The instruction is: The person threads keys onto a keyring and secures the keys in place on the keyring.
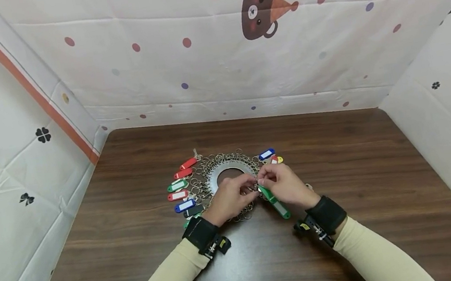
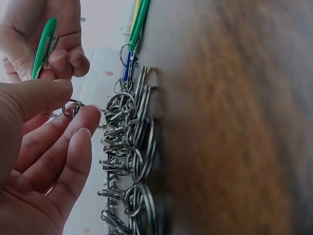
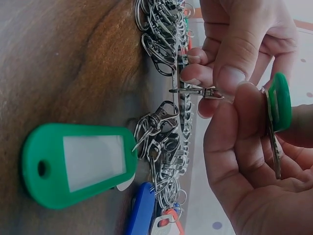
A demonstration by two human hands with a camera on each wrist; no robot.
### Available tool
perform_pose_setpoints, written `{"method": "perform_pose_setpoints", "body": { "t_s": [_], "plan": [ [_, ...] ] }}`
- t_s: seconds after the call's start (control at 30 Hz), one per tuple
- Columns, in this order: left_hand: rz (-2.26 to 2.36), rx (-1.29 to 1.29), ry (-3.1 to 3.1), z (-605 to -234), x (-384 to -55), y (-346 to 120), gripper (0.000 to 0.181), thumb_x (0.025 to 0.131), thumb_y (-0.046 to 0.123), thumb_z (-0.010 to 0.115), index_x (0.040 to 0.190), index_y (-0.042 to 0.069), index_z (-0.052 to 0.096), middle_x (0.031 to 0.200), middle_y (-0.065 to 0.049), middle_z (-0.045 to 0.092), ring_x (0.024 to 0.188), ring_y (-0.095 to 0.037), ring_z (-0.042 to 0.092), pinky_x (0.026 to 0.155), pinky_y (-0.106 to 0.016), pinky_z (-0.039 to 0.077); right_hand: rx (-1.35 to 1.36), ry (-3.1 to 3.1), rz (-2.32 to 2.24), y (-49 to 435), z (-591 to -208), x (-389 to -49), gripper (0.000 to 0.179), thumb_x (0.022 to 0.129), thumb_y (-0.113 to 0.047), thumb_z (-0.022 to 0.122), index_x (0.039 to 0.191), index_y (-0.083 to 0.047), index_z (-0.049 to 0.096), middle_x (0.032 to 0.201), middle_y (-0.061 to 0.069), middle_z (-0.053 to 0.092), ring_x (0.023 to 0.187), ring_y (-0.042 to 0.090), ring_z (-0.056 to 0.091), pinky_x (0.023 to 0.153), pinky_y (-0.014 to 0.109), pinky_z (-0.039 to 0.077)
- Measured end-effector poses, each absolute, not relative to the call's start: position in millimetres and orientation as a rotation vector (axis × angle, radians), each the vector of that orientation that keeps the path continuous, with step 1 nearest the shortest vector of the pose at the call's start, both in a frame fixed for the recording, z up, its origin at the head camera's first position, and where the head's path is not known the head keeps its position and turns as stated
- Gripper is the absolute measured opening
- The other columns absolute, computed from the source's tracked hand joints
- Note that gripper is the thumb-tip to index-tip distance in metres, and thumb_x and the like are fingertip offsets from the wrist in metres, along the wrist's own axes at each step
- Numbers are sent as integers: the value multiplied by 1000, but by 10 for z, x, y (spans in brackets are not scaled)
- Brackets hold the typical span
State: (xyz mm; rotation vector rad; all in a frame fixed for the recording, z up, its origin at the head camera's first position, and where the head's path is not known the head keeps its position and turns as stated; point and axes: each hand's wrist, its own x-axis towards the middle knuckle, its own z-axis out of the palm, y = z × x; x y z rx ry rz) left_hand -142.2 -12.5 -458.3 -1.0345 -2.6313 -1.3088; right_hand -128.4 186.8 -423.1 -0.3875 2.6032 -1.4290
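Observation:
A flat metal ring [image 1: 215,177] lies on the table, its rim crowded with small snap clasps and split rings. My left hand [image 1: 232,199] is at its near right side, pinching the ring end of one clasp [image 3: 198,92] between thumb and fingers. The clasp's other end meets the metal rim. My right hand [image 1: 287,187], close beside the left, holds a green key tag [image 3: 281,103] with a metal key [image 3: 275,152] against it. Another green key tag [image 3: 98,161] with a white label hangs from the rim just below. Whether the held tag joins the pinched clasp is hard to tell.
Red, green, blue and black key tags [image 1: 178,195] fan out on the ring's left side. A blue tag [image 1: 266,154] and others sit at its upper right. The brown wooden table [image 1: 364,163] is bordered by patterned white cloth [image 1: 205,61].

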Motion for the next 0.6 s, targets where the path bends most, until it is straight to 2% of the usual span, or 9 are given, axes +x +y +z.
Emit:
{"method": "perform_pose_setpoints", "body": {
  "t_s": [0.37,0.6],
  "plan": [
    [-1311,-1066,-2637,-4595,-1448,-143,21,96,18,76,115,8,74,107,-7,81,94,-15,79,82,-24,62,-404,2618,-1409,1875,-4240,-1299,12,102,-2,60,95,-5,69,89,9,69,74,17,60,63,24,50],
    [-1301,-1074,-2663,-4569,-1453,-144,22,95,18,77,115,8,74,103,-7,81,90,-15,78,77,-19,59,-410,2610,-1428,1881,-4241,-1304,12,102,-2,60,95,-4,69,89,10,69,74,16,60,63,24,50]
  ]
}}
